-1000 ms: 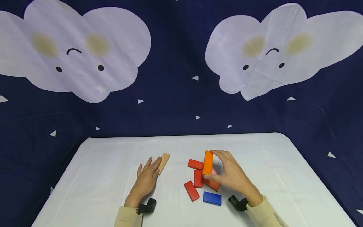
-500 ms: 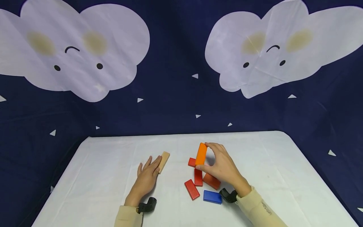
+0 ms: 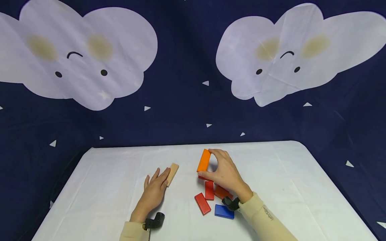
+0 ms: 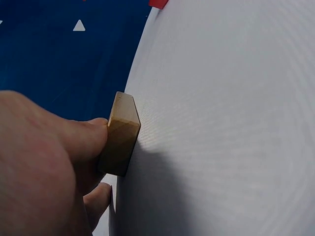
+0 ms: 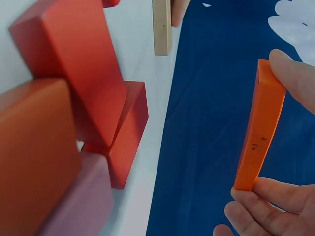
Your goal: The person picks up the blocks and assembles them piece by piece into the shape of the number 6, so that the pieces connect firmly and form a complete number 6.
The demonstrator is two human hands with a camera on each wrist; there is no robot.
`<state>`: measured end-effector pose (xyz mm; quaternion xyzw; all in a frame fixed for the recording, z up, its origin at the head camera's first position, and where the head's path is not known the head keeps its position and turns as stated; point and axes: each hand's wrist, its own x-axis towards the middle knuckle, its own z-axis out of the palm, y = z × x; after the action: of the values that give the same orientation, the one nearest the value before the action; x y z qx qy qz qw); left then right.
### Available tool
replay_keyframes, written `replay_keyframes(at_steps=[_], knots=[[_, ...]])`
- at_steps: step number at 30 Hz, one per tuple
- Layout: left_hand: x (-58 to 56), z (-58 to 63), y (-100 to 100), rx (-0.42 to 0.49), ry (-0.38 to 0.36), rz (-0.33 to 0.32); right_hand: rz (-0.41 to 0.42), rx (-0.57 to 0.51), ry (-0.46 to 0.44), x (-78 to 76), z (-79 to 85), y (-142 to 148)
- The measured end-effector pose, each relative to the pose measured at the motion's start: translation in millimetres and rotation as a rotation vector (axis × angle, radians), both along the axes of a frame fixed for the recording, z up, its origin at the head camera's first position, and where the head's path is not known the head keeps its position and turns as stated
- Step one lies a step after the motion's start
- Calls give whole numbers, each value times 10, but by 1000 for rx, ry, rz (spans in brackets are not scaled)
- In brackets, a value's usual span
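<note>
My right hand [image 3: 225,173] pinches an orange wooden block [image 3: 203,161] by its two ends, thumb at one and fingers at the other. In the right wrist view the orange block [image 5: 261,130] is held up, apart from the blocks on the table. My left hand [image 3: 152,194] rests on the cloth with its fingers spread, touching the left side of a plain wood-coloured block [image 3: 173,174]. The left wrist view shows that plain block [image 4: 122,132] standing on its narrow side against the fingers.
Below the right hand lie red blocks [image 3: 209,190], a darker orange-red block [image 3: 222,192] and a blue block [image 3: 224,212]. A pink block [image 5: 81,204] shows only in the right wrist view. White cloth covers the table [image 3: 114,180]; a dark blue curtain [image 3: 184,110] hangs behind.
My right hand has lifted the orange block off the cluster and carried it left and away from me, over the far red block. My left hand has stayed at the plain block.
</note>
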<state>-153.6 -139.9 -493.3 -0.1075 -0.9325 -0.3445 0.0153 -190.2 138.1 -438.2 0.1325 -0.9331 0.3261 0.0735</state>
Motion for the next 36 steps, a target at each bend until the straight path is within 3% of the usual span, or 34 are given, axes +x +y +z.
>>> replay_keyframes(at_steps=[17,36], knots=[[-14,-13,16,-5,-5,10,-22,-6,16,-222,-57,-236],[-9,-12,28,-23,-16,26,-42,-12,-39,-382,-151,-439]])
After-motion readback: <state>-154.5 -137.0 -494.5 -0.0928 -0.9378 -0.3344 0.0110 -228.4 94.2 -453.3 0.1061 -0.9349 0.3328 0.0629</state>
